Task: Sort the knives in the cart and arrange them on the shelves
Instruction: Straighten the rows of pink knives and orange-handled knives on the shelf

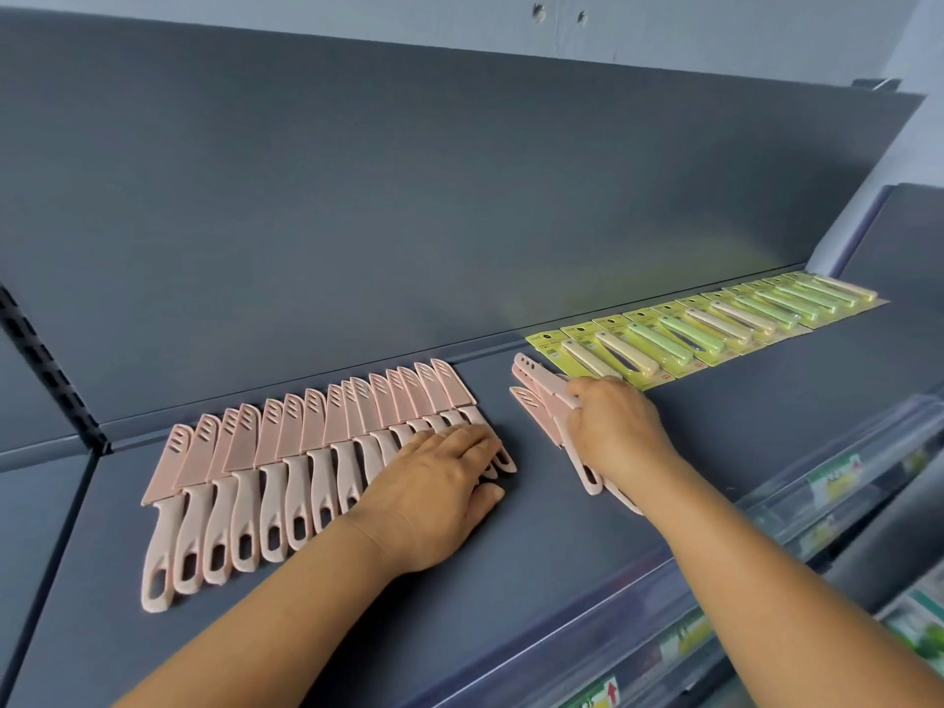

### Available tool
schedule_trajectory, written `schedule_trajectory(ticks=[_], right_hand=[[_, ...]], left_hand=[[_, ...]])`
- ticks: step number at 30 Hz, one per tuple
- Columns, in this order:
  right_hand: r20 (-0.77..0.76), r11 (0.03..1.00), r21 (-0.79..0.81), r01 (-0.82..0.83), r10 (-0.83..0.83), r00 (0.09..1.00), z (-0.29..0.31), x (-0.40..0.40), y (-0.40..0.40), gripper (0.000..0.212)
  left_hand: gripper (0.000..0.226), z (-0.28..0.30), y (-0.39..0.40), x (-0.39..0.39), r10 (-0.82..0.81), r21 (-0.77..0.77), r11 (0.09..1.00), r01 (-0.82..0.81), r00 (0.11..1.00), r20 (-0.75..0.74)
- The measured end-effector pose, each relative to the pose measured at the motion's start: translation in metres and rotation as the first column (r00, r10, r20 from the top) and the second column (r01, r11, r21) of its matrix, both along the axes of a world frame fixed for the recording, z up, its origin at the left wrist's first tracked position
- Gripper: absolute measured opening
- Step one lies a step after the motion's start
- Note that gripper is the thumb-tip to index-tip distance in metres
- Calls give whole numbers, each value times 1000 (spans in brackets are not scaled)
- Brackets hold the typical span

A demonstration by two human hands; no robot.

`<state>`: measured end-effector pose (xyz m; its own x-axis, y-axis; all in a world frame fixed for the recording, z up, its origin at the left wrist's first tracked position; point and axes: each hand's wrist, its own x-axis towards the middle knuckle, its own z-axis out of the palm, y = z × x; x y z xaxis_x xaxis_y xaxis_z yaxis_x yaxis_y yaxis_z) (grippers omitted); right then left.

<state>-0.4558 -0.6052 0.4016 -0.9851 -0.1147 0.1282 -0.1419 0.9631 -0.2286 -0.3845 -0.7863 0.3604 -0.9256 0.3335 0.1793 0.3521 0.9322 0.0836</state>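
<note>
Left hand (439, 482): flat, open on pink knife row (286, 452) | right hand (613, 426): gripping pink knives (541, 396) | light, rigid, slippery; best gripped mid-bundle

Behind everything there's a plain dark grey back panel (408, 196), and above it a pale blue-grey wall (664, 33) with a couple of dark marks (536, 12) up near the top. On the far left a perforated upright strip (46, 370) runs down at an angle. Along the front edge on the right sits a clear plastic price rail (766, 508) holding green and white labels (832, 477), text too blurry to read. One label (600, 694) at the bottom has a red arrow.
</note>
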Motion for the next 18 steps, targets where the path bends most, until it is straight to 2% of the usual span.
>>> schedule_trajectory(ticks=[2, 5, 9, 14, 18], right_hand=[[-24, 994, -107, -18, 16, 1000, 2, -1, -6, 25], [1, 935, -350, -63, 67, 998, 1, -2, -23, 32], [79, 865, -496, -80, 137, 987, -6, -3, -47, 40], [129, 947, -313, -67, 112, 985, -11, -9, -60, 33], [134, 978, -199, -64, 92, 987, -14, -5, -64, 31]], left_hand=[[55, 0, 0, 0, 6, 2, 1000, -6, 1000, 9], [56, 0, 1, -1, 16, 3, 1000, -16, 1000, 19], [57, 0, 0, 0, 19, 6, 1000, -19, 999, 29], [57, 1, 1, 0, 11, -4, 1000, -11, 1000, 20], [58, 2, 1, 1, 10, -1, 1000, -10, 1000, 24]])
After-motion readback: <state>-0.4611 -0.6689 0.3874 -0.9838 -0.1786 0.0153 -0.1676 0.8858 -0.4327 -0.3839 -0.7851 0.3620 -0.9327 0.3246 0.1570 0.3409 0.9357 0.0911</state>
